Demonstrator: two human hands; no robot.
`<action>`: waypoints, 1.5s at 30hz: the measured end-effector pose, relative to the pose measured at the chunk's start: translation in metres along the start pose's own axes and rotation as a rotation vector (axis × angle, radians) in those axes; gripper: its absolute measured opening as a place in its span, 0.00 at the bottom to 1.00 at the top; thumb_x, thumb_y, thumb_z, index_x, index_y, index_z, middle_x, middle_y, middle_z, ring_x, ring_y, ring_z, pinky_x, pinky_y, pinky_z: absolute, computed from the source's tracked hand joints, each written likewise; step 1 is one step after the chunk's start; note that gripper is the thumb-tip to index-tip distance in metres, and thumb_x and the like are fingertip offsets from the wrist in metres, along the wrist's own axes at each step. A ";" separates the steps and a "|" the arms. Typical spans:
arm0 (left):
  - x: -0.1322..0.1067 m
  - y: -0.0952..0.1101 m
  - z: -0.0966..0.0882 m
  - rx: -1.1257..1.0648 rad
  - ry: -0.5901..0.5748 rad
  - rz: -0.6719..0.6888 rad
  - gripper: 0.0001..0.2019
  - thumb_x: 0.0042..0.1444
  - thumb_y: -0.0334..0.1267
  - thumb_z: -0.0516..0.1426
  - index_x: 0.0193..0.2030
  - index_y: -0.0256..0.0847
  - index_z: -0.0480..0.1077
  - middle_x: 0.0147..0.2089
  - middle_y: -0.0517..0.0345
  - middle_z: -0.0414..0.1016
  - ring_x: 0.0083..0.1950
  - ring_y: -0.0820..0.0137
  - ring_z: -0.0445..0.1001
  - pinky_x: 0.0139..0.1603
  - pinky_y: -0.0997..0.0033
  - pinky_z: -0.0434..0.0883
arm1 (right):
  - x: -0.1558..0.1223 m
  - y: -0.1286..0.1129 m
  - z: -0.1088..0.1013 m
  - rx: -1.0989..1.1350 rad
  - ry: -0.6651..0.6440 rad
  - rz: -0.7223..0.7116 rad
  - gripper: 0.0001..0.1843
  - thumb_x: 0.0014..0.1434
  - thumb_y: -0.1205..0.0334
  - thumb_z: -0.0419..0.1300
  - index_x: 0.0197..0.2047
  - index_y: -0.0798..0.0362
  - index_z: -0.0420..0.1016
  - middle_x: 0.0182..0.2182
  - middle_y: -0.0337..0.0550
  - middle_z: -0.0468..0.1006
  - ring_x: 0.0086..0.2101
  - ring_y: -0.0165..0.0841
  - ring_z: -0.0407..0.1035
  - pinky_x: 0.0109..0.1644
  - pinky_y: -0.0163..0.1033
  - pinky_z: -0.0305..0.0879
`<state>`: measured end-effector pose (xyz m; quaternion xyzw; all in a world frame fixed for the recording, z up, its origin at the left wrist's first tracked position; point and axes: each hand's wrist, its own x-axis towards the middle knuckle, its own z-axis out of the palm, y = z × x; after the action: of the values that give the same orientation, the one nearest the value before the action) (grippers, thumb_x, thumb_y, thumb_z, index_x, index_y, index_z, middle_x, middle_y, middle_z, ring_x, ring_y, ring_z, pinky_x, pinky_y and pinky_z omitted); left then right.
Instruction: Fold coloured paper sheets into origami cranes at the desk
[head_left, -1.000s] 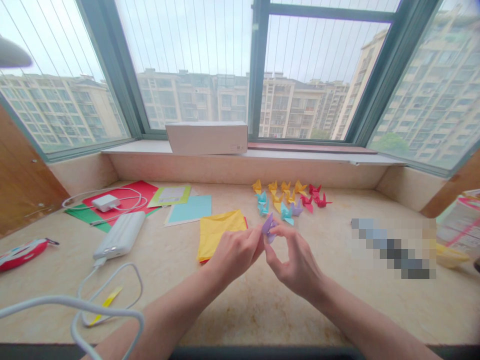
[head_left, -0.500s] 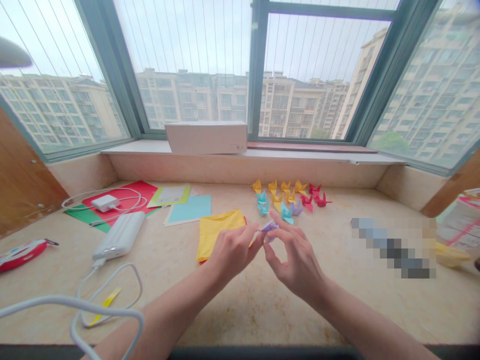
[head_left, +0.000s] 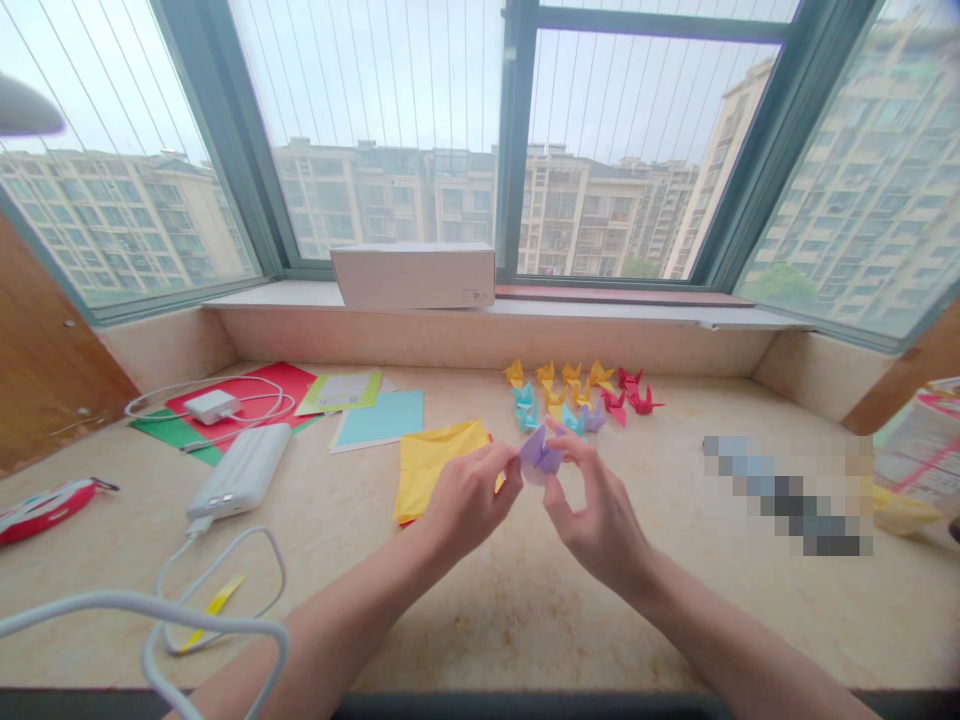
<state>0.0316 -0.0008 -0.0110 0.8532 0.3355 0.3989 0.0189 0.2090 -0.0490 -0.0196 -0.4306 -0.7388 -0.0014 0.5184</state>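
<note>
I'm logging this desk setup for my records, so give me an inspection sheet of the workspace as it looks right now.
Surface: beige stone-look counter under a window, lightly mottled.
Job's things: small purple folded paper held above the counter; yellow sheet beside the left hand.
Clutter: row of finished paper cranes in yellow, blue, purple and red; red, green and blue sheets; white power bank; red pouch; white box on the sill.
Grippers: left hand and right hand both pinch the purple folded paper.
Cables: white cable looped at front left; charger with cord.
Surroundings: apartment blocks outside.
</note>
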 end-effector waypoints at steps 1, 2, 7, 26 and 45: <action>0.000 0.000 0.000 -0.040 -0.007 0.003 0.09 0.63 0.32 0.51 0.34 0.40 0.70 0.27 0.59 0.75 0.26 0.72 0.72 0.29 0.74 0.66 | 0.001 0.001 -0.001 0.035 0.004 0.049 0.22 0.61 0.69 0.55 0.57 0.46 0.63 0.61 0.52 0.70 0.57 0.46 0.70 0.57 0.55 0.71; 0.001 0.000 0.001 -0.086 -0.017 0.007 0.09 0.64 0.33 0.50 0.35 0.40 0.70 0.27 0.59 0.74 0.27 0.72 0.72 0.30 0.74 0.66 | 0.002 0.002 -0.001 0.069 0.008 0.098 0.21 0.62 0.68 0.54 0.57 0.46 0.63 0.61 0.52 0.70 0.54 0.45 0.72 0.54 0.54 0.73; 0.002 0.004 0.002 -0.371 -0.108 -0.050 0.13 0.68 0.37 0.48 0.32 0.40 0.66 0.23 0.63 0.69 0.24 0.74 0.68 0.27 0.75 0.66 | 0.008 0.008 -0.006 0.152 0.020 0.238 0.14 0.66 0.61 0.54 0.55 0.46 0.67 0.58 0.51 0.73 0.42 0.41 0.78 0.47 0.51 0.77; 0.012 0.001 0.006 -1.032 -0.007 -0.478 0.17 0.62 0.50 0.56 0.37 0.35 0.70 0.28 0.58 0.72 0.29 0.73 0.72 0.26 0.75 0.73 | 0.008 0.020 0.003 0.491 -0.083 0.286 0.16 0.63 0.57 0.61 0.54 0.47 0.73 0.53 0.49 0.77 0.53 0.42 0.71 0.54 0.50 0.70; 0.006 0.000 0.015 -1.074 0.012 -0.483 0.17 0.57 0.41 0.63 0.48 0.41 0.62 0.40 0.56 0.76 0.43 0.67 0.77 0.43 0.65 0.76 | 0.002 0.018 0.010 0.559 -0.078 0.254 0.19 0.65 0.59 0.60 0.59 0.44 0.69 0.43 0.44 0.74 0.39 0.33 0.73 0.43 0.39 0.74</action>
<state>0.0448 0.0060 -0.0177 0.6213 0.2714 0.5020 0.5370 0.2127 -0.0321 -0.0308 -0.3601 -0.6702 0.2831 0.5840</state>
